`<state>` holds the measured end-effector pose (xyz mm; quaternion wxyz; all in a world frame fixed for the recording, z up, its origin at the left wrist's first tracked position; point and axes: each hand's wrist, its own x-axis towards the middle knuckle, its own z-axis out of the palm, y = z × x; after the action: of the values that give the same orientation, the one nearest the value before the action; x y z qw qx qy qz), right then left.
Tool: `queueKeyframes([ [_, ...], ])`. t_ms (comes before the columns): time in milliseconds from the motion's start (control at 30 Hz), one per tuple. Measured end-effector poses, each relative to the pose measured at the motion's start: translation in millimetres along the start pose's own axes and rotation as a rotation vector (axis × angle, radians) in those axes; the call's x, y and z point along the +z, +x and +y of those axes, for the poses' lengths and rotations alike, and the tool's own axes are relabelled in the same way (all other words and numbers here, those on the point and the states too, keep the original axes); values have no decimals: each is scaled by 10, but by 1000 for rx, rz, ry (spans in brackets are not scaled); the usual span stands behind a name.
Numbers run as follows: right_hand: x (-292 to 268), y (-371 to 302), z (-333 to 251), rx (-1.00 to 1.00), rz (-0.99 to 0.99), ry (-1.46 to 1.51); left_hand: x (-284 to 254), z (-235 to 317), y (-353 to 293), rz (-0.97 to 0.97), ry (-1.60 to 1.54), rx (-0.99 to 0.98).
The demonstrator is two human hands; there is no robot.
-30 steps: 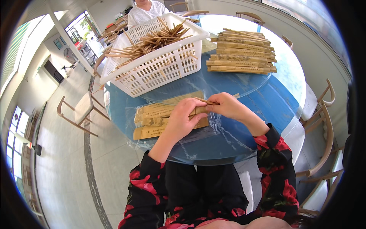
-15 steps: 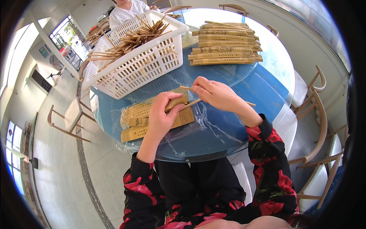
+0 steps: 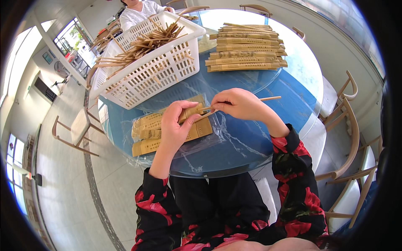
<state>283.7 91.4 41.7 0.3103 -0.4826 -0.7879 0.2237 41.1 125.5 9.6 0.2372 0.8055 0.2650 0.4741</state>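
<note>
My left hand [image 3: 172, 125] is closed around a tan paper chopstick sleeve [image 3: 191, 112], thumb below and fingers above. From between its thumb and the sleeve, a wooden chopstick [image 3: 204, 116] reaches toward my right hand [image 3: 239, 104]. That hand pinches a second chopstick [image 3: 271, 98], whose far part sticks out behind it to the right. The second stick's front end is at the sleeve's mouth; whether it is inside I cannot tell. Under my left hand, more flat paper sleeves [image 3: 146, 146] lie on a clear plastic wrapper [image 3: 215, 134].
A white slotted basket [image 3: 157, 77] heaped with loose chopsticks [image 3: 153, 44] stands at the far left of the round blue glass table [image 3: 251, 138]. Stacked paper sleeves [image 3: 247, 52] lie at the far right. Across the table sits a person in white [image 3: 138, 14]. Wooden chairs [image 3: 79, 125] surround it.
My right hand has turned and shifted slightly left and down. The chopstick in it has swung, its front end now at the sleeve and its rear pointing farther up.
</note>
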Motion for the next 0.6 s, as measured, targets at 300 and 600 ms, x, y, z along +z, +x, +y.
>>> queueKeyframes([
  [300,103,17,-70,59,-26,77,42,125,16,-117,96,29],
  [600,236,6,44,-157,190,-176,23,-20,25,-9,166,-29],
])
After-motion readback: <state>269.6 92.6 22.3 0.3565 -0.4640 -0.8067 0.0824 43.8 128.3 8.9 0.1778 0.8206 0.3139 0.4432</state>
